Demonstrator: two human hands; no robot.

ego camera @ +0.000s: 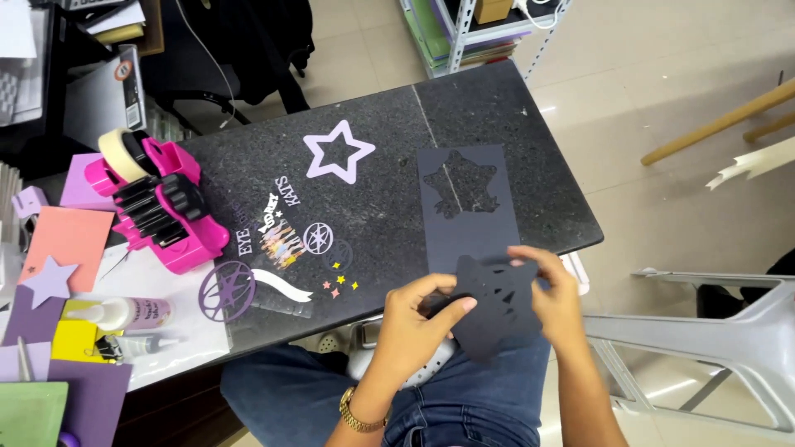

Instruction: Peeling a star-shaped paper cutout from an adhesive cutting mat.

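Low in the middle of the frame, just off the table's (546, 178) near edge, the left hand (414, 319) and right hand (553, 285) each pinch a side of a dark paper cut-out (497, 310) — lifted clear of the dark sheet (468, 236) with its matching hole.

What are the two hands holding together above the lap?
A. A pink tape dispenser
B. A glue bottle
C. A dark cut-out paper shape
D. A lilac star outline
C: the left hand and right hand both grip the dark cut-out paper shape at its edges.
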